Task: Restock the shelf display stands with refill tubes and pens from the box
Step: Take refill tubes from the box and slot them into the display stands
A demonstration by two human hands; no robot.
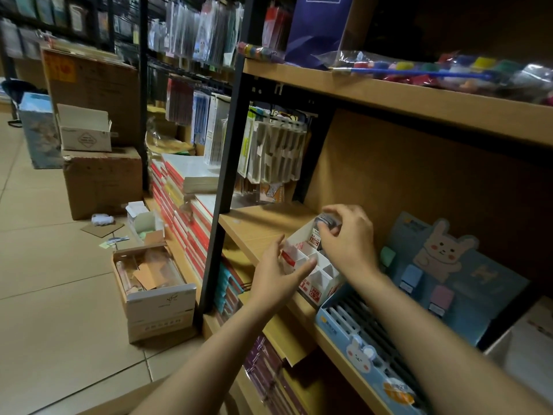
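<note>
Now, loading step under way. Supply box [155,292] on floor, nine o'clock of left hand [278,271], whose straight fingers steady white divided stand [311,262]. Right hand [347,235], one o'clock of stand, pinches grey refill tubes [327,223] above rear compartment. Next, likely: lower tubes upright into slot.

1. Both bare forearms reached forward and up from the lower edge of the view, roughly parallel.
2. The left hand [279,269] was held edge-on, thumb uppermost, its fingers extended toward the right and lightly bent, with the thumb spread apart from them.
3. The right hand [348,235] sat higher and further forward, back of the hand facing the camera, wrist bent downward.
4. Its fingers were curled, pinching a small grey object [327,221] at the fingertips.
5. The two hands were close together but not touching.
</note>
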